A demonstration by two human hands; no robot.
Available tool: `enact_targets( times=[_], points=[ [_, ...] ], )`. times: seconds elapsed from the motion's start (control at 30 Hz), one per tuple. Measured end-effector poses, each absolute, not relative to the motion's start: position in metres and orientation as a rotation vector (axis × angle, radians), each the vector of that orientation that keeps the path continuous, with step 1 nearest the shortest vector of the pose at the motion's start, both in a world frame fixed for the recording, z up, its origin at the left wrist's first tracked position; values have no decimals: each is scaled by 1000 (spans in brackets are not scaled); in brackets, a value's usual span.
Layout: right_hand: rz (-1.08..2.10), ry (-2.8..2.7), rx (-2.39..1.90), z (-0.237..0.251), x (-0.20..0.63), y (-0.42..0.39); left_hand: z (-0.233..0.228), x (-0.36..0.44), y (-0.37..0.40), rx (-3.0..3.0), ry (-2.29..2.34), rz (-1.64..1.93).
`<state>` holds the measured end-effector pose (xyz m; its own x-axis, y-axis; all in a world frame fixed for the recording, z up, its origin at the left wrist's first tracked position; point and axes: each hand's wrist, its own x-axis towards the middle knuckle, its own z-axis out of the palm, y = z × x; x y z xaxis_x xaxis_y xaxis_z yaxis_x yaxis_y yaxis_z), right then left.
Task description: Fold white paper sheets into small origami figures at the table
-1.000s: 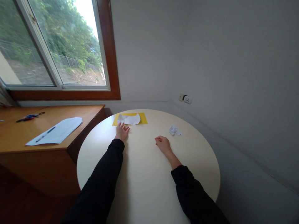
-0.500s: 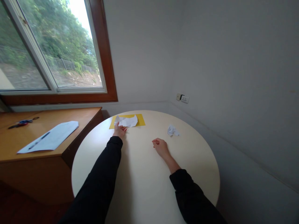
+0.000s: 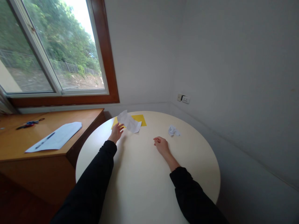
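Observation:
A creased sheet of white paper (image 3: 130, 122) is tilted over the yellow sheet (image 3: 140, 119), its left end raised and its right end low near the table. My left hand (image 3: 116, 133) is at the lower left edge of the white sheet, thumb and fingertips on it, though the exact grip is hard to see. Resting near the middle of the round table (image 3: 140, 174), my right hand (image 3: 161, 145) has its fingers curled in. Anything inside them is hidden. Beyond it and to the right lies a crumpled piece of white paper (image 3: 173, 130).
A wooden desk (image 3: 91, 119) stands to the left, bearing white sheets (image 3: 63, 133) with a dark pen (image 3: 45, 140) on top and scissors (image 3: 30, 123) farther back. Walls close in behind and to the right, with a socket (image 3: 186, 99) and a window on the left.
The white sheet has tipped up at its left end and turned diagonal. My left hand has shifted left and off the table a little. My right hand keeps its place.

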<state>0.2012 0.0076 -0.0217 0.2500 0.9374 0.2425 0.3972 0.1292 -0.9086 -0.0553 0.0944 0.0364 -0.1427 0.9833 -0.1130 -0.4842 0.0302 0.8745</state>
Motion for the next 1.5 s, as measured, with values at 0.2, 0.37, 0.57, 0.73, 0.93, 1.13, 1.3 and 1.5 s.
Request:
enact_targets(
  times=[0.2,0.37,0.57,0.73,0.93,1.13,1.3,1.5],
  points=[
    [666,-1225,-1311,-21,202,12,53,-58,55,634,851,1474],
    [755,-1070,-1227,-16,205,13,60,-47,27,579,772,1401],
    [1018,-926,-1064,-12,209,11,55,-29,11,612,746,1300],
    [1195,-954,-943,-7,203,7,44,-24,10,654,763,1220],
    [1242,-966,-875,2,196,-4,39,-21,9,656,798,1271],
    [1220,-1066,-927,-4,196,-3,35,-17,8,687,812,1289],
    [1221,-1093,-982,-9,195,-2,26,-17,9,887,843,1276],
    [1195,-1103,-1021,-11,195,-1,13,-18,11,982,792,1190]
  ],
)
